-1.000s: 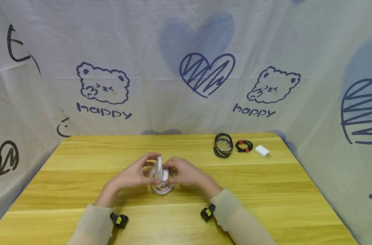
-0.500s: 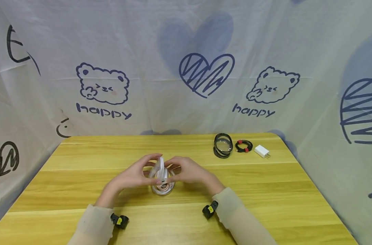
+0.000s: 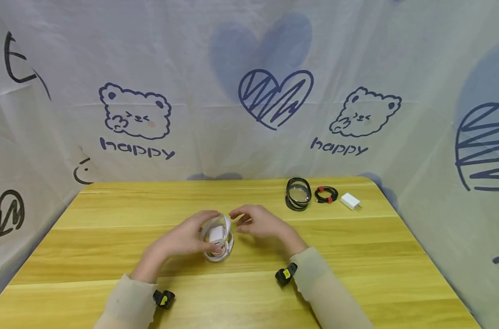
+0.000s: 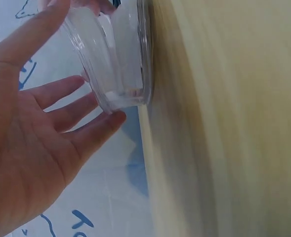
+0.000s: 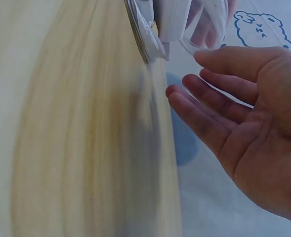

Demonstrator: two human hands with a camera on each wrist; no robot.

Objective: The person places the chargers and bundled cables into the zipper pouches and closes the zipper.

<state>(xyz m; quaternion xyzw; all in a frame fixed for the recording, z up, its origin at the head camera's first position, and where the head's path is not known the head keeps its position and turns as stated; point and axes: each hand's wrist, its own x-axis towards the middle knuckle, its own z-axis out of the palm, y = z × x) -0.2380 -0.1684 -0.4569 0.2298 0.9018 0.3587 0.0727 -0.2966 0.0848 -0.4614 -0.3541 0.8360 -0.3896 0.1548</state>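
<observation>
A clear round case (image 3: 227, 225) stands opened on the table's middle, its lid tilted up over its base. Inside it sit a white charger block (image 3: 216, 234) and what looks like a coiled pale cable (image 3: 219, 252). My left hand (image 3: 183, 237) grips the case between the thumb at its near side and the fingers at its far side. In the left wrist view the fingers reach under the clear wall (image 4: 108, 74). My right hand (image 3: 261, 222) is just right of the case with loosely bent fingers, holding nothing. The right wrist view shows its fingertips (image 5: 175, 94) near the case's rim.
Toward the back right of the wooden table (image 3: 315, 265) lie a black-rimmed clear round case (image 3: 290, 201), a black cable coil (image 3: 326, 199) with red ties, and a white plug adapter (image 3: 350, 201). A printed curtain (image 3: 216, 151) hangs behind the table's back edge.
My right hand has drawn away to the right from the case and the charger block. The charger block now rests inside the case. My left hand keeps its grip as the lid tilts differently.
</observation>
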